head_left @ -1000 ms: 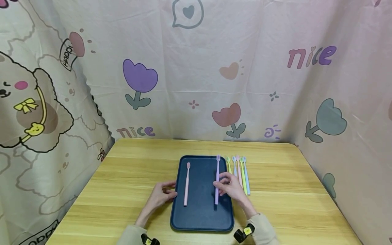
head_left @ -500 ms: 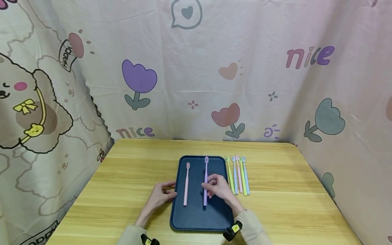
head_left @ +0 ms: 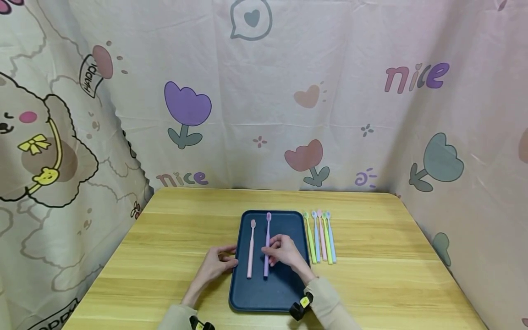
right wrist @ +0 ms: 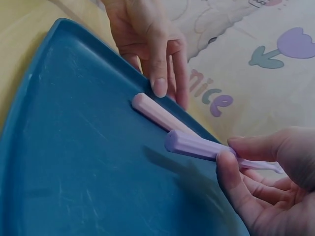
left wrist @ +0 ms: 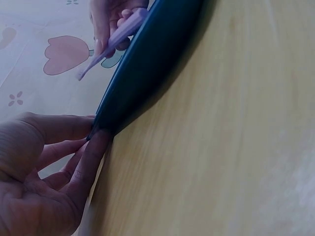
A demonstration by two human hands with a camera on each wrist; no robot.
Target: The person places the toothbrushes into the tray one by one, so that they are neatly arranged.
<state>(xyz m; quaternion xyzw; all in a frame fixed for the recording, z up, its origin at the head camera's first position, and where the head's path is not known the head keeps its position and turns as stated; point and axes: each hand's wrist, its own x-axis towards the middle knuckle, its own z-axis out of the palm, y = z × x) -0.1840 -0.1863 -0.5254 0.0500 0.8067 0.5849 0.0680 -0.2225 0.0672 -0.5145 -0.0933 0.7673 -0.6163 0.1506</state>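
Observation:
My right hand (head_left: 284, 252) pinches a purple toothbrush (head_left: 268, 229) by its handle, bristle end pointing away from me. In the right wrist view the purple toothbrush (right wrist: 194, 145) hovers over the dark blue tray (right wrist: 83, 147), casting a shadow on it. A pink toothbrush (head_left: 251, 252) lies on the tray's left side, roughly parallel to the purple one. With its thumb over the rim and fingers outside, my left hand (head_left: 217, 262) grips the tray's left edge. The left wrist view shows that hand (left wrist: 54, 167) at the tray rim (left wrist: 125, 64).
Just right of the tray, a row of several toothbrushes in green, blue and pink (head_left: 323, 238) lies on the wooden table (head_left: 371, 275). A patterned cloth (head_left: 247, 91) hangs behind the table and along its sides.
My right hand has carried the purple toothbrush leftward across the tray, from its right side to near the pink one. My left hand has stayed at the tray's edge.

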